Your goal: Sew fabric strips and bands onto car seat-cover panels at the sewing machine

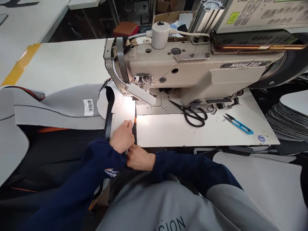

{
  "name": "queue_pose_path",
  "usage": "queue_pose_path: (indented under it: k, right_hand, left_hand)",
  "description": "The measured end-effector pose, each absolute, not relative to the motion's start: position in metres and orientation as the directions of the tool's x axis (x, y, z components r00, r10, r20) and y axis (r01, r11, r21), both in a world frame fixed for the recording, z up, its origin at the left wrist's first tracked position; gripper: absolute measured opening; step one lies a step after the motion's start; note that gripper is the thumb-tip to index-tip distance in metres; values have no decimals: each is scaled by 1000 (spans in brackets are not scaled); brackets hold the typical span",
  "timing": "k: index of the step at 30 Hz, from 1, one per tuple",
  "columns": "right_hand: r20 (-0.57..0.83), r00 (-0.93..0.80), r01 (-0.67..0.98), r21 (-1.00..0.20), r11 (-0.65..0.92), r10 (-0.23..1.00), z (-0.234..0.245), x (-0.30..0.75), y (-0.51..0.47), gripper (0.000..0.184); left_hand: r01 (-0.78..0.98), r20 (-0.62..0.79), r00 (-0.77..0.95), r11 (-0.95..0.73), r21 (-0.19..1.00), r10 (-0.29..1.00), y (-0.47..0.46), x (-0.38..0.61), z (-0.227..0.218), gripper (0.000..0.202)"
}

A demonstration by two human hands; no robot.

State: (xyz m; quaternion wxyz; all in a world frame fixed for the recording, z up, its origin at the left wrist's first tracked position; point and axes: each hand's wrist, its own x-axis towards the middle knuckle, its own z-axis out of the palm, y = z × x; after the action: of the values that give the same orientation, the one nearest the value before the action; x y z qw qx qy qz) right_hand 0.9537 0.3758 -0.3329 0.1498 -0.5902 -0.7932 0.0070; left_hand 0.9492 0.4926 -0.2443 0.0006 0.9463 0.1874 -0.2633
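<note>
A large grey and black fabric cover (69,96) lies on the left, with a white barcode label (88,107) on its grey panel. Its pale edge panel (117,112), bordered by black trim, runs under the lamp beside the sewing machine's needle area. My left hand (122,136) is closed, fingers bent, on this panel close to the table's front edge. Just below it, touching it, my right hand (141,157) is closed on the panel's near end. The fingertips of both hands are partly hidden.
The sewing machine (192,70) stands across the table (163,131). Black scissors (193,116) and blue thread snips (239,124) lie to the right. A stack of grey pieces (288,118) sits at far right, and another grey panel (262,183) hangs below the table edge.
</note>
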Motion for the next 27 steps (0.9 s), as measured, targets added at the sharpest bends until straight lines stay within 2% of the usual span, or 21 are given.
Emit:
queue_pose_path:
  k: [3,6,10,15,18,20,24,27]
  right_hand:
    - [246,-267,921,-219,321,932,-341,953,376,23]
    - [236,-269,917,-232,323,934,-347,954,379,25]
    - [190,-246,936,-209,284,950,-347,956,382,22]
    - [132,-242,936,-229,267,961,-336,973,389,23]
    - [71,-282,939,-182,291,957,-328,988,393,23]
    - [49,-273,949,-147,277,961,-325,995,396,24]
    - [136,-234,966,-83,246,963,-328,1008,404,28]
    - [185,-228,967,-71,244,956,-334,1016,411,28]
  left_hand:
    - [376,-516,766,-918,-126,384,489,952,-247,59]
    - [335,-421,829,-930,-151,367,489,951,-250,56]
    - [320,-310,889,-941,-108,338,491,952,-254,53]
    - [339,-286,891,-936,-94,352,497,967,-254,50]
    - [339,-284,894,-938,-76,346,503,974,-252,52]
    - [297,-304,905,-953,-53,299,508,975,-251,55]
    - [212,-356,914,-977,6,196,521,969,-252,59]
    - [225,-378,904,-974,21,201,527,969,-253,61]
